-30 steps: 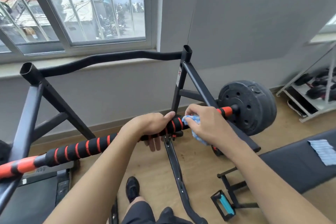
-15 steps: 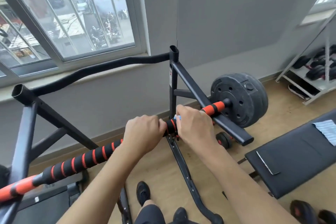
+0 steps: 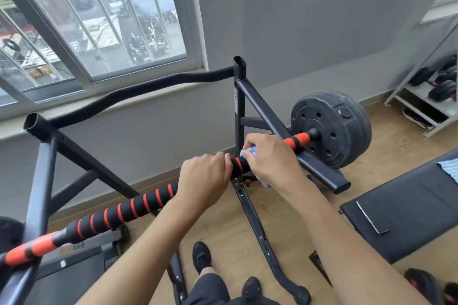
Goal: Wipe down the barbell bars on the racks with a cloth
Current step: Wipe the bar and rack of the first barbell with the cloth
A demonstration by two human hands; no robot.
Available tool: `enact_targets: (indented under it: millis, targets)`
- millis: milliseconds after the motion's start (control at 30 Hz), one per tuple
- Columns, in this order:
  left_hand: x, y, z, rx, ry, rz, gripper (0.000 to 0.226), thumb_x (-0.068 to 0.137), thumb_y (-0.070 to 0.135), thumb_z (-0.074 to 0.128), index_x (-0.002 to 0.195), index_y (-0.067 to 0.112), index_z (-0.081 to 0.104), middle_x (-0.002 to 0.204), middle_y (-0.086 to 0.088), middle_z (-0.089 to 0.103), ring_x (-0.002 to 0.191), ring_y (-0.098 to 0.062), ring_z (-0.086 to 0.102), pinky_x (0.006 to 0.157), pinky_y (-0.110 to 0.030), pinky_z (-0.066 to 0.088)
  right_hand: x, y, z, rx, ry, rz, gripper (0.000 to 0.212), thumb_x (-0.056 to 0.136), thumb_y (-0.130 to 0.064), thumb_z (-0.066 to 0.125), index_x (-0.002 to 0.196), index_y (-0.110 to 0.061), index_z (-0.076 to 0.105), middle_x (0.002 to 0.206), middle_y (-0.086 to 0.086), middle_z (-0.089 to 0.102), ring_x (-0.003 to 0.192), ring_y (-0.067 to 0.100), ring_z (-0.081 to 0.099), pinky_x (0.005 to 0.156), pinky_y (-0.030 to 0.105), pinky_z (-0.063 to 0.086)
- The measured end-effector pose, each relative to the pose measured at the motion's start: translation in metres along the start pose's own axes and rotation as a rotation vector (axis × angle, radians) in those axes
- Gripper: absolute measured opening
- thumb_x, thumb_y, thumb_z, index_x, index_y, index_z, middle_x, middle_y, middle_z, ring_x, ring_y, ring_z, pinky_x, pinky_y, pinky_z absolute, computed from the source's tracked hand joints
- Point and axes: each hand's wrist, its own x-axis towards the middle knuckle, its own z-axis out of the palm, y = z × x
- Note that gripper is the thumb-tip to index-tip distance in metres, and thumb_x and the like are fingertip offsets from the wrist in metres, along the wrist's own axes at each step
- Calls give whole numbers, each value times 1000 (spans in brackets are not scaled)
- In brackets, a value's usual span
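Observation:
A barbell bar (image 3: 128,208) with black foam and orange rings lies across the arms of a black steel rack (image 3: 267,119). A black weight plate (image 3: 332,129) sits on its right end. My left hand (image 3: 203,178) grips the bar near the middle. Just to its right, my right hand (image 3: 270,158) wraps a blue cloth (image 3: 247,151) around the bar; only a small edge of the cloth shows between the fingers and a pale bit below the palm.
A curved black bar (image 3: 138,91) tops the rack by the window. A black bench (image 3: 406,203) with a folded striped cloth (image 3: 449,168) stands at right. A white shelf (image 3: 426,96) holds dumbbells at far right. My shoes (image 3: 202,255) stand on wood floor.
My left hand now closes fully around the bar instead of resting on it with fingers hanging. My right hand with the cloth has slid a little along the bar. The view tilted down.

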Motion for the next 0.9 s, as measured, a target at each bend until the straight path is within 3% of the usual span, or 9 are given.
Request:
enact_targets:
  millis: [67,167,233,367,433,533,667,767,900]
  targets:
    - [18,-7,-9,-163,-273,-5,39,109,37,28,78,17,39,64,2,45,65,-36,54,60,-38,44,6,3,-4,24,-72,15,12,90,-34,65,81,-26,62,78,-7,65,79,18,62,69,37,54]
    - [42,-16,-14,-886,-871,-349,74,109,61,21,98,3,66,77,-12,74,61,-31,66,67,-39,56,10,3,-7,25,-127,15,10,91,-31,66,82,-26,65,83,-9,65,83,15,61,70,36,54]
    - [46,-15,-7,-849,-831,-362,72,109,57,23,102,-1,66,71,-13,67,52,-28,57,55,-33,51,11,1,-7,-13,-110,-6,9,91,-30,65,83,-26,65,83,-8,66,83,15,60,69,36,54]
    - [12,-1,4,-29,-195,-4,40,110,30,26,94,15,58,69,-5,60,59,-35,58,51,-36,37,10,1,-2,-59,-48,-29,13,91,-31,65,80,-27,60,76,-7,63,77,18,60,61,34,51]
    - [-8,9,7,-17,-206,23,41,108,29,26,73,22,46,57,-1,57,46,-30,56,44,-33,29,10,3,0,-62,-32,-19,12,91,-32,65,81,-28,61,75,-7,62,75,19,61,59,32,47]
    - [-5,7,10,-20,-114,22,32,103,22,45,74,24,34,53,0,53,41,-28,52,42,-29,26,8,1,-2,-20,-40,-4,14,91,-30,66,78,-27,60,73,-9,61,73,16,60,61,33,48]
    - [30,-8,-15,-608,-574,-272,36,110,30,33,92,7,53,76,-10,68,71,-36,63,64,-38,49,9,0,-14,52,-118,0,14,91,-26,66,77,-24,64,74,-11,60,74,13,58,64,32,49]
    - [44,-14,-13,-774,-803,-324,60,109,42,20,95,1,62,69,-18,71,58,-32,61,64,-38,53,10,-1,-15,46,-119,9,13,90,-27,65,77,-25,64,73,-11,60,74,14,60,62,30,49]
    - [14,-4,7,-62,-215,-29,27,108,29,39,91,13,53,55,0,44,54,-36,54,50,-33,32,12,-1,-10,26,-78,39,12,88,-29,64,77,-25,63,71,-9,61,73,16,62,63,35,55]
